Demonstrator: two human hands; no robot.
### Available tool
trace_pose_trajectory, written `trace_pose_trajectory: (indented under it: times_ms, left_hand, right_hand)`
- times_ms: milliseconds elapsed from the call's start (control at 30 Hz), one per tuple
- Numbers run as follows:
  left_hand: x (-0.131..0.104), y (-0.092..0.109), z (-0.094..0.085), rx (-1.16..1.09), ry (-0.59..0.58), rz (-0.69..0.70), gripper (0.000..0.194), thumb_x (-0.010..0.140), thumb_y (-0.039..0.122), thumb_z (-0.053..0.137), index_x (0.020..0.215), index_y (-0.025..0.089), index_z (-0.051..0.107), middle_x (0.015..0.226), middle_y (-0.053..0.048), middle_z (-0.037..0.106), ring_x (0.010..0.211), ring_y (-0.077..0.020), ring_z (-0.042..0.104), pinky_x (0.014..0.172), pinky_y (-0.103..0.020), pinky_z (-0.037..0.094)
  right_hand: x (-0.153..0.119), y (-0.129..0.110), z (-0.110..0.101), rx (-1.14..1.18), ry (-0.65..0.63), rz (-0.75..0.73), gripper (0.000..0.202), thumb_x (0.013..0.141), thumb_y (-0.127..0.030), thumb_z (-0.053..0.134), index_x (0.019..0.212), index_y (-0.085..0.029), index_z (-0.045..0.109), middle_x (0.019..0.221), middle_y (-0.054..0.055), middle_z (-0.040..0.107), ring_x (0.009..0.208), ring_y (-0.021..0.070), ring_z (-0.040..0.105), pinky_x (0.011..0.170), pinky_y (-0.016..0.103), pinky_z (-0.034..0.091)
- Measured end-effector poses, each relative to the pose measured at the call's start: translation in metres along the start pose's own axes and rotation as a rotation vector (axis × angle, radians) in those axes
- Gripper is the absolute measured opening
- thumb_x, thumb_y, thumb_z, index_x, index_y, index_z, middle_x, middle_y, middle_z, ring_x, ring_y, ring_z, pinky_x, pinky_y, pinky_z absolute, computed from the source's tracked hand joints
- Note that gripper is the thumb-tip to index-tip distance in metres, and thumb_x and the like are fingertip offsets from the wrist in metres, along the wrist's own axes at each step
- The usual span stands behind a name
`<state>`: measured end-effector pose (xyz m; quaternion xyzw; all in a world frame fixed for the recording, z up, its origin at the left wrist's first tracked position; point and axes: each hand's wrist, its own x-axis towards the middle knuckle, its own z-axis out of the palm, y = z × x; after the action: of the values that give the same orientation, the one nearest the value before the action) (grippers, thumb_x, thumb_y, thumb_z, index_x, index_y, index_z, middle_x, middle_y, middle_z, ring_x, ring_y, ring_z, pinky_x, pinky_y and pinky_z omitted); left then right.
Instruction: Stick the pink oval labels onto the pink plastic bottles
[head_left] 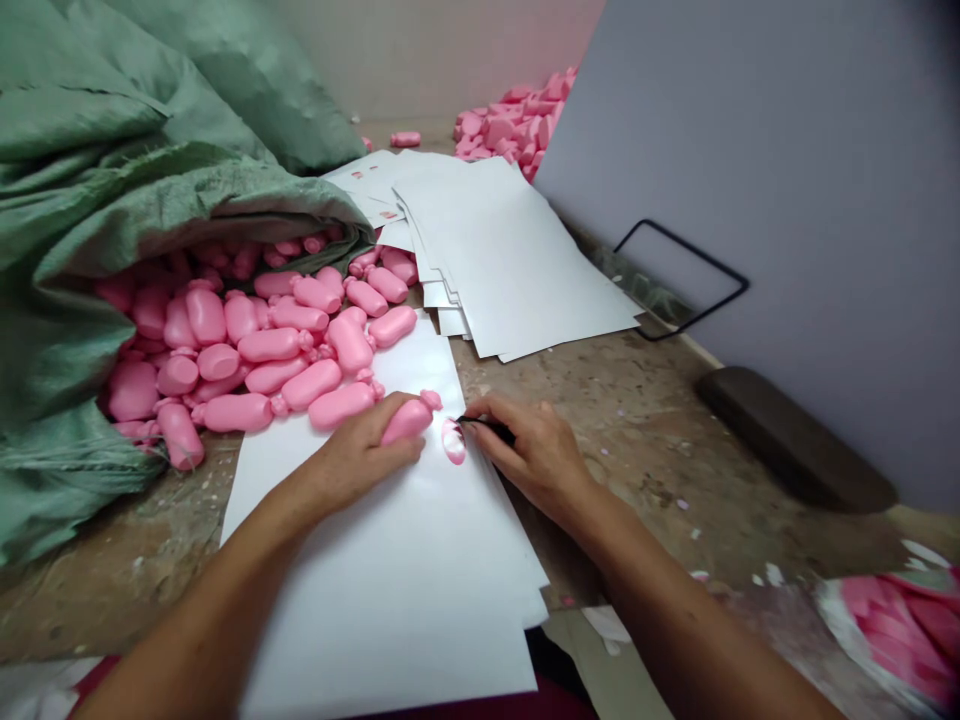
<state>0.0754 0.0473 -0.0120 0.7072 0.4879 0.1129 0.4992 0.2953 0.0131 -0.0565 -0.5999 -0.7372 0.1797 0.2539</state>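
Note:
My left hand (pixel 367 437) is closed around a pink bottle-shaped piece (pixel 407 422), its knobbed end pointing up and right. My right hand (pixel 534 440) pinches a thin dark tool (pixel 491 428); its exact kind is partly hidden by the fingers. At the tool's tip is a small pink and white oval, like a sticker (pixel 454 442), just right of the pink piece and apart from it. Beneath both hands lies a stack of white sheets (pixel 360 600). Many similar pink pieces (pixel 270 345) spill from the green sack (pixel 67 250) onto the table and the sheets' far end.
More white sheets (pixel 517 260) lie overlapped farther back, some with small pink marks. Behind them is a pink heap (pixel 510 125). A grey panel (pixel 787 200) with a black wire handle (pixel 705 255) and a dark block (pixel 795 440) stands right. A bag of pink pieces (pixel 900 620) sits lower right.

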Motion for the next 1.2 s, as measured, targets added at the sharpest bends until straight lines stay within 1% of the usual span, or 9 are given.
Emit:
trace_pose_trajectory:
  times_ms: [100,233,367,433,567,733,867,1033,1200]
  left_hand:
    - [0.001,0.0,-0.001,-0.076,0.029,-0.097,0.039,0.085,0.038,0.057,0.121,0.023,0.059,0.122,-0.005,0.065,0.113,-0.0253,0.061,0.097,-0.039,0.049]
    - [0.0,0.003,0.003,-0.051,0.047,-0.059,0.034,0.085,0.038,0.056,0.115,0.022,0.06,0.116,-0.004,0.066,0.109,-0.0248,0.061,0.099,-0.042,0.048]
    - [-0.001,0.002,0.005,-0.029,0.066,-0.036,0.032,0.087,0.039,0.055,0.114,0.022,0.059,0.115,-0.005,0.065,0.108,-0.0249,0.062,0.1,-0.043,0.047]
    - [-0.001,0.001,0.006,-0.063,0.081,-0.042,0.035,0.087,0.039,0.055,0.118,0.023,0.058,0.12,-0.004,0.064,0.109,-0.0241,0.062,0.102,-0.042,0.046]
    - [-0.001,-0.003,0.009,-0.193,0.09,-0.05,0.041,0.088,0.044,0.055,0.123,0.023,0.056,0.128,-0.007,0.061,0.098,-0.0211,0.068,0.097,-0.041,0.05]
    - [-0.016,-0.005,0.013,-0.261,0.177,0.009,0.042,0.083,0.048,0.063,0.115,0.021,0.059,0.113,-0.006,0.065,0.102,-0.0253,0.066,0.092,-0.04,0.049]
    - [-0.043,-0.007,0.023,-0.325,0.287,0.002,0.039,0.082,0.046,0.067,0.112,0.022,0.06,0.107,-0.005,0.065,0.099,-0.0242,0.064,0.087,-0.036,0.047]
    - [-0.062,-0.018,0.041,-0.489,0.318,-0.041,0.043,0.079,0.046,0.071,0.114,0.023,0.059,0.105,-0.004,0.065,0.098,-0.0221,0.063,0.088,-0.035,0.046]
    - [-0.06,-0.029,0.05,-0.525,0.354,-0.034,0.045,0.08,0.044,0.072,0.116,0.023,0.058,0.107,-0.004,0.066,0.099,-0.0202,0.062,0.092,-0.036,0.045]
  right_hand:
    - [-0.005,-0.006,-0.001,-0.021,-0.026,0.047,0.021,0.093,-0.028,0.059,0.109,-0.023,0.071,0.096,0.005,0.08,0.081,0.0221,0.073,0.069,0.032,0.044]
    - [-0.015,-0.016,-0.006,-0.003,-0.143,0.044,0.034,0.089,-0.03,0.067,0.122,-0.026,0.071,0.103,0.006,0.08,0.086,0.025,0.075,0.075,0.037,0.05]
    - [-0.029,-0.022,-0.017,0.377,-0.234,0.137,0.032,0.084,-0.032,0.071,0.117,-0.031,0.074,0.106,0.002,0.079,0.092,0.0231,0.073,0.077,0.035,0.053]
    - [-0.034,-0.024,-0.021,0.598,-0.18,0.213,0.027,0.081,-0.033,0.072,0.108,-0.03,0.075,0.103,0.001,0.078,0.092,0.0218,0.071,0.078,0.034,0.053]
    - [-0.035,-0.03,-0.022,0.795,0.1,0.382,0.015,0.076,-0.035,0.073,0.085,-0.024,0.069,0.083,0.0,0.069,0.077,0.018,0.063,0.069,0.031,0.048]
    - [-0.039,-0.041,-0.016,0.765,0.216,0.335,0.015,0.079,-0.037,0.07,0.083,-0.023,0.066,0.078,-0.002,0.063,0.074,0.0169,0.058,0.069,0.03,0.043]
    - [-0.046,-0.033,-0.01,0.488,0.293,0.149,0.009,0.083,-0.029,0.064,0.088,-0.024,0.069,0.087,0.002,0.068,0.083,0.021,0.061,0.078,0.035,0.044]
    - [-0.04,-0.017,0.0,0.415,0.187,0.13,0.012,0.078,-0.023,0.063,0.086,-0.024,0.071,0.088,0.004,0.07,0.088,0.0239,0.062,0.081,0.037,0.044]
    - [-0.026,-0.023,0.008,0.478,0.15,0.128,0.009,0.076,-0.027,0.066,0.081,-0.023,0.071,0.084,0.003,0.07,0.084,0.0229,0.061,0.079,0.036,0.042]
